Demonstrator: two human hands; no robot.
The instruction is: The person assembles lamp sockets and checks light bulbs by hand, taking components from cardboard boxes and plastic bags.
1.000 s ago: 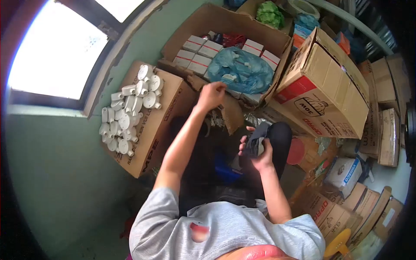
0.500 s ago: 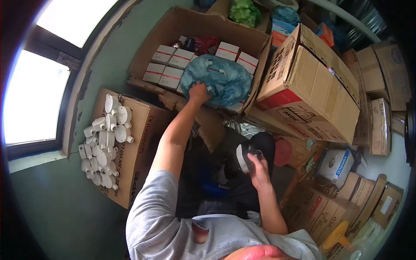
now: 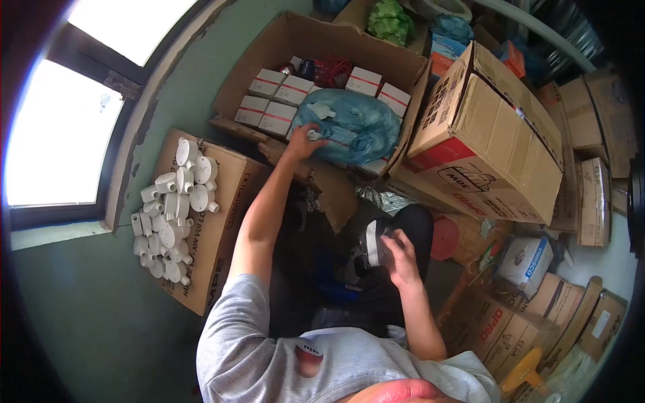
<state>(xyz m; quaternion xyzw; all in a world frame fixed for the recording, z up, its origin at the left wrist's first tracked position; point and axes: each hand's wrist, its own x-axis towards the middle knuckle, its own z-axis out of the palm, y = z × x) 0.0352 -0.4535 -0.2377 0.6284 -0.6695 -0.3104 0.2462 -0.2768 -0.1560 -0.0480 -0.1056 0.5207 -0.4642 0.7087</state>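
My left hand (image 3: 304, 143) is at the left edge of a translucent blue plastic bag (image 3: 356, 127), pinching a small white piece (image 3: 314, 135) between thumb and fingers. Another whitish piece (image 3: 323, 110) shows at the top of the bag. The bag lies on white boxes with red stripes (image 3: 275, 117) inside a large open carton (image 3: 269, 47). Above my lap, my right hand (image 3: 401, 260) is closed around a dark round object with a white band (image 3: 373, 244); its exact kind I cannot tell.
White round conduit junction boxes (image 3: 168, 235) are piled on a closed carton (image 3: 225, 221) at left, beside the window. A big taped carton (image 3: 490, 141) stands at right. More cartons (image 3: 497, 322) and a red round item (image 3: 444, 238) are lower right.
My left hand has drawn slightly left from the bag's middle with the small white piece. My right hand keeps the dark object, its fingers shifted a little. The whole view has moved slightly.
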